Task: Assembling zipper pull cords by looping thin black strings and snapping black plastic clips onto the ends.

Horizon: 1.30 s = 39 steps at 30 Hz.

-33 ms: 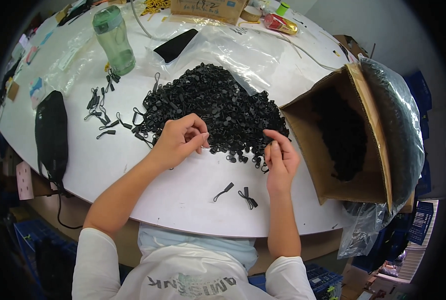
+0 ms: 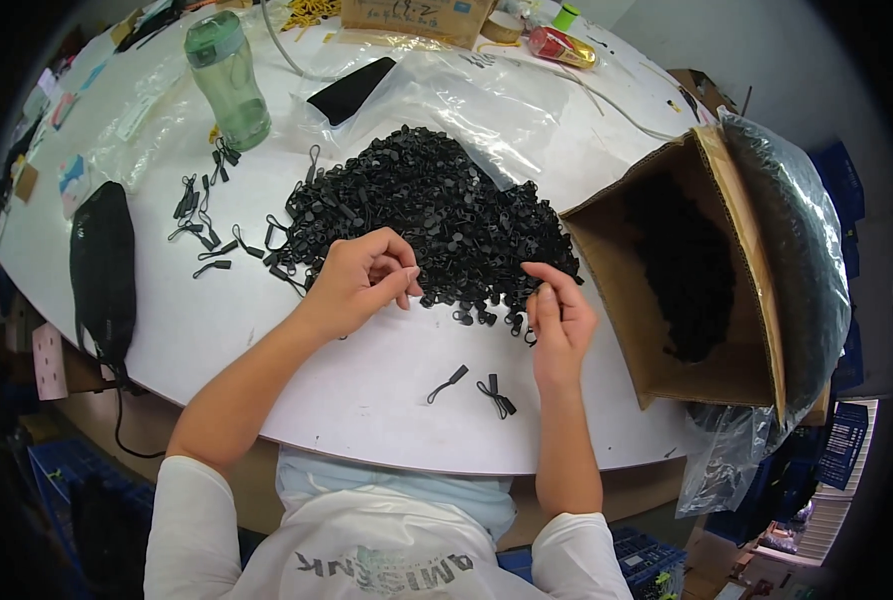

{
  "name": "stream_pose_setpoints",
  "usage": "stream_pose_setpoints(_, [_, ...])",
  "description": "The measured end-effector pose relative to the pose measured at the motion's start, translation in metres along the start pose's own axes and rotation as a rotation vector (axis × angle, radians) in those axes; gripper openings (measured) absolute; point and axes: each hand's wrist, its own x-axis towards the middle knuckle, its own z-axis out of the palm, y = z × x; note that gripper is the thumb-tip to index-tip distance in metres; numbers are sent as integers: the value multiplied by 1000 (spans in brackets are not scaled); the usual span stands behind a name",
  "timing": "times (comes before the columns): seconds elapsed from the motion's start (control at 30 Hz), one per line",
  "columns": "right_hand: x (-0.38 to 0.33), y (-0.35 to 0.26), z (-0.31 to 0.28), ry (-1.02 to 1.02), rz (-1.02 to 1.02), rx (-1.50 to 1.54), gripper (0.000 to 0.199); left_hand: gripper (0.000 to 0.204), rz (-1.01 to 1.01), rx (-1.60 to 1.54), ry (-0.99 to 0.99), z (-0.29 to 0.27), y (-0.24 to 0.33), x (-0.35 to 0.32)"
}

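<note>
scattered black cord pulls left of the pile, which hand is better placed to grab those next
Probably the left hand: it is nearer the scattered pulls, at the near edge of the black pile, while the right hand is by the pile's right side, farther off. I can't tell whether either grips anything.

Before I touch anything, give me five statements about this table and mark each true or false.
1. The open cardboard box lies right of the black pile. True.
2. The right hand is nearer the box than the left hand. True.
3. The left hand is inside the box. False: it is at the pile's near edge.
4. The green bottle stands upright. True.
5. Nothing lies between the forearms. False: loose black pieces do.
</note>
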Motion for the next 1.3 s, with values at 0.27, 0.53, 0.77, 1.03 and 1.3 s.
stream_pose_setpoints(0.27, [-14,-9,18,-204,-213,-554,19,6,-135,-33,-82,1,11,-1])
stream_pose_setpoints(0.53, [-26,-9,25,-329,-401,-844,27,13,-113,63,-79,4,2,-4])
stream_pose_setpoints(0.77, [-23,-8,22,-426,-341,-993,15,15,6,199,-87,9,2,-4])
stream_pose_setpoints(1.03, [-27,-10,27,-467,-420,-869,10,15,235,413,-127,12,2,-9])
stream_pose_setpoints(1.3, [-21,-4,26,-421,-528,-915,13,17,148,379,-114,14,5,-7])
